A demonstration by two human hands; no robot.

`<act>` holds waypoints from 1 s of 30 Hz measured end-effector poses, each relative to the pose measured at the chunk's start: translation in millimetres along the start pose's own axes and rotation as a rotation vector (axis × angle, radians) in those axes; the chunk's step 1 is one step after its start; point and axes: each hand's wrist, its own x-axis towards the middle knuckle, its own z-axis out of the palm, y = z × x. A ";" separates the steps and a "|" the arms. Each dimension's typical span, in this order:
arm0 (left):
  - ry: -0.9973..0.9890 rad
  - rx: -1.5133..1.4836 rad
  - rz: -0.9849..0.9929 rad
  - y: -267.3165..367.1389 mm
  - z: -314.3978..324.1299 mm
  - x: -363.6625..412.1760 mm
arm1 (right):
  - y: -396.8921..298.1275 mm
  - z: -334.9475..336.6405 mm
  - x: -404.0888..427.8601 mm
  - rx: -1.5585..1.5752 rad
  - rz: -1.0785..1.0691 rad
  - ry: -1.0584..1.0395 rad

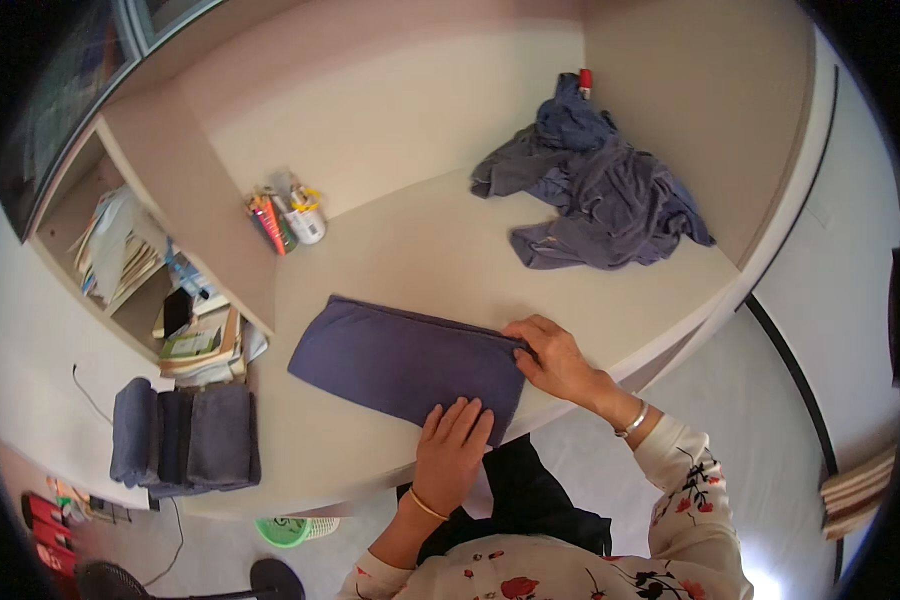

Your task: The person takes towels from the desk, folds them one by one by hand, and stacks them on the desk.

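Observation:
A blue-grey cloth [405, 358], probably a towel, lies folded into a long flat rectangle on the desk before me. My right hand [551, 356] pinches its far right corner between thumb and fingers. Palm down, my left hand [454, 442] rests on the cloth's near edge, its fingers stretched out over the fabric. At the back right, a crumpled heap of similar cloths [607, 195] leans towards the side panel. Several folded dark cloths [221, 435] stand side by side in a neat row at the desk's left end.
Pens and pencils fill two holders [304, 217] by the left divider. Books and papers [202, 345] crowd the shelf compartments at left. A red-capped item [585, 81] stands behind the heap. Below the desk's front edge [300, 510] sits a green-and-white basket [289, 530].

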 end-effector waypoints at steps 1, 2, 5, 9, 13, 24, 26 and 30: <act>0.006 0.010 -0.019 -1.4 -2.3 -3.1 | -0.8 -2.9 -4.0 0.029 0.025 -0.063; 0.000 -0.047 -0.025 -2.4 -5.5 -6.4 | -3.7 -5.5 -6.8 0.057 0.050 -0.126; -0.022 -0.190 -0.087 -3.0 -22.8 -17.9 | -29.1 -14.7 -12.5 -0.080 -0.243 -0.133; -0.008 -0.489 -0.178 -6.1 -44.4 -35.1 | -50.1 -7.4 -24.3 -0.029 -0.317 -0.416; 0.038 -0.568 -0.182 -9.1 -57.5 -56.1 | -47.4 -3.3 -35.6 -0.058 -0.403 -0.492; 0.217 -0.895 -0.584 -24.1 -76.2 -89.6 | -73.5 7.6 -16.5 0.505 -0.025 -0.566; 0.259 -0.884 -0.659 -26.3 -77.0 -87.8 | -79.3 15.9 -0.1 0.455 -0.033 -0.467; 0.383 -0.927 -0.823 -52.7 -70.1 -67.3 | -79.6 39.2 31.7 0.453 0.271 -0.432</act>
